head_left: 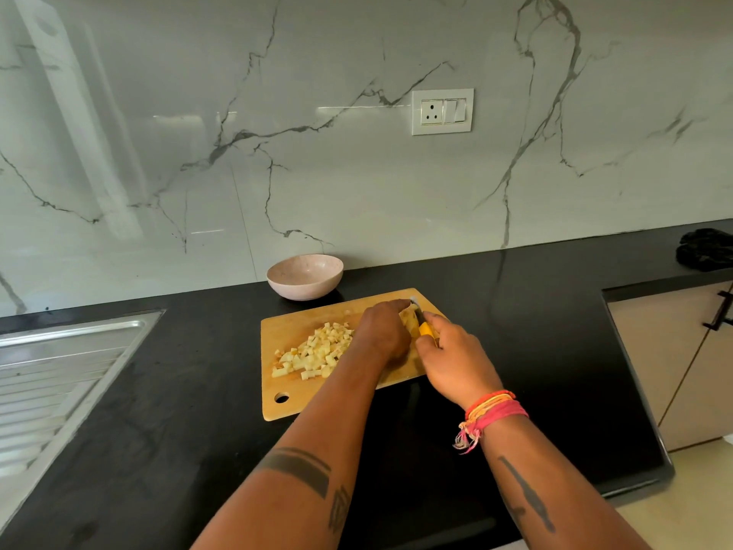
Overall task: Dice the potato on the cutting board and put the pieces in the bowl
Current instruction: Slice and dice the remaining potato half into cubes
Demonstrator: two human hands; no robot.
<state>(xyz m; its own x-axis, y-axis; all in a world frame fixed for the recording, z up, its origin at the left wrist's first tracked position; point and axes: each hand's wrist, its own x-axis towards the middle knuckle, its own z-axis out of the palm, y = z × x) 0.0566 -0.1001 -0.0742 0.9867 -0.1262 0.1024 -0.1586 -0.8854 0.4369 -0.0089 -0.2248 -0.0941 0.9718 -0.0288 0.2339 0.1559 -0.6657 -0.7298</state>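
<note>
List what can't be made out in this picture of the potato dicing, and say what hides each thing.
Head view, the only one:
- Uncut potato: mostly covered by the left hand; how much is left is unclear.
- Knife blade: only the tip shows, and the right hand wraps the yellow handle.
- Sink: cut off by the left edge.
- Dark item at far right: cut off by the edge, too dark to identify.

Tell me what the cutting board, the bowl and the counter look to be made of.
Cutting board: likely wood or bamboo, matte tan with faint grain. Bowl: probably ceramic or melamine, pale pink, speckled, low sheen. Counter: apparently polished black stone, showing soft reflections.
</note>
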